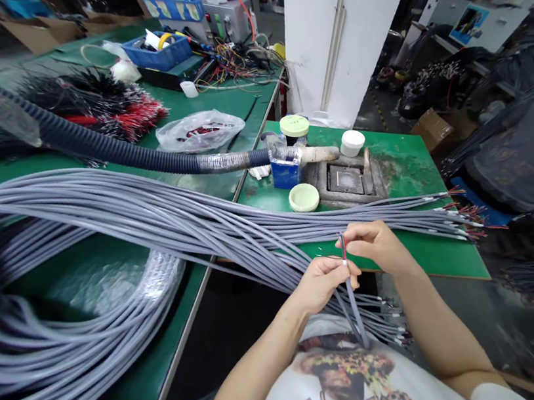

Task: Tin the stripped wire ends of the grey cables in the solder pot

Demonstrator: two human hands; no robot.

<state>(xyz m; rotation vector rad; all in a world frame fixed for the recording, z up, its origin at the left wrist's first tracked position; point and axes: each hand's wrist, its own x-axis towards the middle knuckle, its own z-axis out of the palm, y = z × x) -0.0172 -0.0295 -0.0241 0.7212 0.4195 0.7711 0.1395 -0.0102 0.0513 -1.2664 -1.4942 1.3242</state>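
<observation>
Between the thumb and fingers of my left hand (321, 284) is the end of a grey cable (355, 313), just below a white band. Thin coloured wires (343, 247), red and dark ones among them, stick up from that end. My right hand (377, 245) is closed around the tips of these wires, thumb against fingers. Behind both hands a thick bundle of grey cables (230, 221) crosses the bench, its stripped ends (466, 218) fanned out at the right. More cable ends (388, 319) hang below, close to my shirt.
A solder pot (346, 179) sits beyond the bundle, with a ribbed hose (142, 158) reaching over to it. Nearby are a pale green lid (304, 197), a white tub (352, 142) and a blue box (286, 173). Coiled cable (118, 343) fills the left bench.
</observation>
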